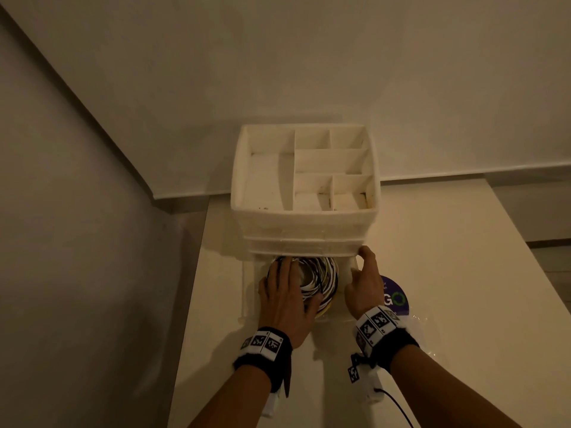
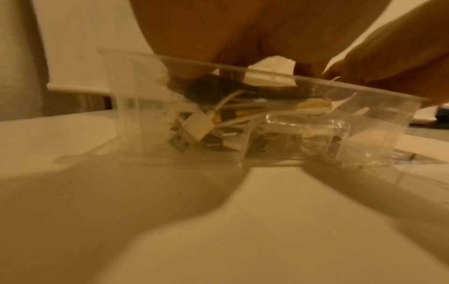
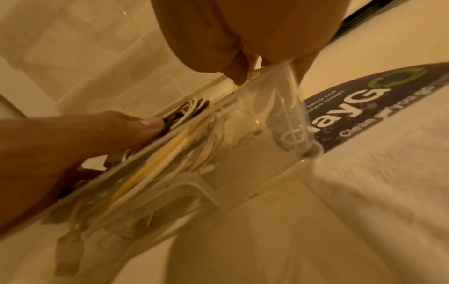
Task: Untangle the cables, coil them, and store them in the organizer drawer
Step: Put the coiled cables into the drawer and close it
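A white organizer (image 1: 304, 223) with open top compartments stands on the table. Its clear bottom drawer (image 1: 248, 291) is pulled out toward me and holds a bundle of coiled cables (image 1: 321, 278) in white, black and yellow. My left hand (image 1: 284, 295) lies flat on the coil and presses it down. My right hand (image 1: 361, 267) pinches the drawer's right wall, thumb inside. In the left wrist view, the cables (image 2: 243, 113) and their USB plugs show through the drawer wall (image 2: 136, 115). The right wrist view shows my right hand (image 3: 255, 57) on the clear wall (image 3: 284, 100).
The organizer stands on a white table (image 1: 432, 242) against a pale wall. A round purple sticker (image 1: 397, 296) lies on the table just right of the drawer. The table's left edge runs close beside the drawer. A thin black lead (image 1: 398, 406) trails from my right wrist.
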Demonstrator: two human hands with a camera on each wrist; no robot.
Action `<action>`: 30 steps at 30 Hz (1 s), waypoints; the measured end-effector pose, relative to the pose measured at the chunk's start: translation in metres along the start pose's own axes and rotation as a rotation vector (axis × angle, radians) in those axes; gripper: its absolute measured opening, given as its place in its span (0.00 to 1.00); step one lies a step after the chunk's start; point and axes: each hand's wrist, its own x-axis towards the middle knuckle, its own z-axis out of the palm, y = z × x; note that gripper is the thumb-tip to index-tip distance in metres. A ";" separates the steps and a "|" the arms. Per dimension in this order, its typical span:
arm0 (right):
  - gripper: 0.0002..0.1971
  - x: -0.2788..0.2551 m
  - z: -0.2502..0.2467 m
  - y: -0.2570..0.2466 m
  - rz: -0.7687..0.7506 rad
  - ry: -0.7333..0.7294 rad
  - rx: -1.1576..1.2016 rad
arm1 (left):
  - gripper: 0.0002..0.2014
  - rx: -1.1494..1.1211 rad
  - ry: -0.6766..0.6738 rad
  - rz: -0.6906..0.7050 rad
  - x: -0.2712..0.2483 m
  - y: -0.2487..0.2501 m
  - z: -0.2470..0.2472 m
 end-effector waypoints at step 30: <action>0.32 0.013 -0.002 0.007 0.203 -0.077 0.537 | 0.25 -1.170 -0.056 -0.408 0.045 -0.074 -0.050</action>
